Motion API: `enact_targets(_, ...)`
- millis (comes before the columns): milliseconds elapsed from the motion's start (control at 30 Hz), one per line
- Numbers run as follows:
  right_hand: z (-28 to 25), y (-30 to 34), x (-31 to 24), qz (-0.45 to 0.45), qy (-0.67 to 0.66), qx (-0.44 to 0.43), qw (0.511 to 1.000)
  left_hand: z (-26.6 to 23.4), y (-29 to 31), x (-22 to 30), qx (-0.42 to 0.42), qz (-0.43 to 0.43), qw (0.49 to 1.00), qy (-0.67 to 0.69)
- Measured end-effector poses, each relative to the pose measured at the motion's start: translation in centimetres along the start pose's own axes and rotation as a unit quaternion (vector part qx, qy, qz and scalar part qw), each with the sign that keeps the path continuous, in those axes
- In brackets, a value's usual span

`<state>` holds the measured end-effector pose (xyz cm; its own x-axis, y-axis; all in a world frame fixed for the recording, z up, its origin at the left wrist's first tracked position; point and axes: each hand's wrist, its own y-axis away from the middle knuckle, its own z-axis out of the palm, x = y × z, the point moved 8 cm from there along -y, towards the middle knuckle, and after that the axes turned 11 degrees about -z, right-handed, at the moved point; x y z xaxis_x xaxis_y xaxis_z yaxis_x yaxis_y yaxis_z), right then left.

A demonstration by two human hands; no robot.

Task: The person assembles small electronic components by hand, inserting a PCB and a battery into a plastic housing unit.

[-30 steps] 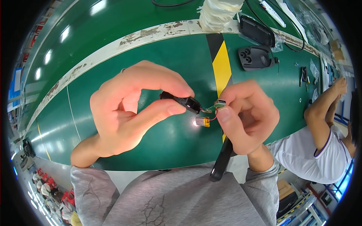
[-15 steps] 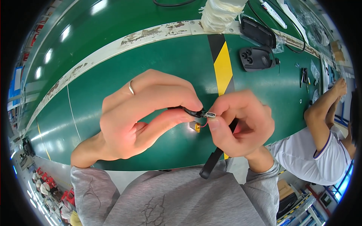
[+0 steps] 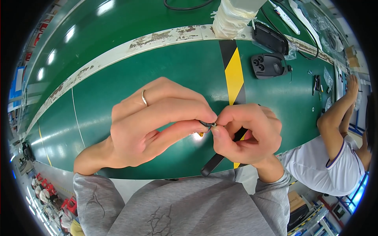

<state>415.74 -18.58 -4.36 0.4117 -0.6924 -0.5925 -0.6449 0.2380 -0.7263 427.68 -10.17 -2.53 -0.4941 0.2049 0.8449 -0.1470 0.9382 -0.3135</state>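
My left hand [image 3: 151, 122], with a ring on one finger, pinches a small black part [image 3: 205, 123] between thumb and forefinger. Thumb and forefinger of my right hand [image 3: 252, 135] close on a small metal connector [image 3: 214, 124] at the end of that black part. My fingertips nearly meet, so most of both pieces is hidden. Just below the left fingertips shows a small yellow-orange piece [image 3: 201, 134], brightly lit. A black, bar-shaped handle [image 3: 212, 164] runs through the curled fingers of my right hand, its lower end sticking out toward me.
On the green table [image 3: 177, 63], an open black case [image 3: 269, 66] stands at the far right. Beyond are a wrapped post [image 3: 234, 17] and a white tube [image 3: 286, 19]. Small tools [image 3: 316, 83] lie farther right, near a person in a white shirt [image 3: 323, 165]. Yellow-black tape [image 3: 234, 74] crosses the table.
My hands have drawn closer together. The metal connector, plainly visible before, is now mostly covered by my fingertips. The black handle's end has shifted slightly left and away from me.
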Motion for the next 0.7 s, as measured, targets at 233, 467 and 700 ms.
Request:
enact_targets(233,-0.08,0.06,0.21,0.006,-0.014,0.006,1.0,0.02,-0.02,0.05,-0.005,0.012,1.0,-0.003)
enact_targets(467,-0.06,-0.08,0.34,0.015,-0.04,-0.007,0.999,-0.03,-0.04,0.07,-0.001,0.014,1.0,0.004)
enact_targets(700,-0.13,0.0,0.4,0.006,-0.052,-0.02,0.998,-0.03,-0.11,0.19,-0.006,0.031,0.999,-0.011)
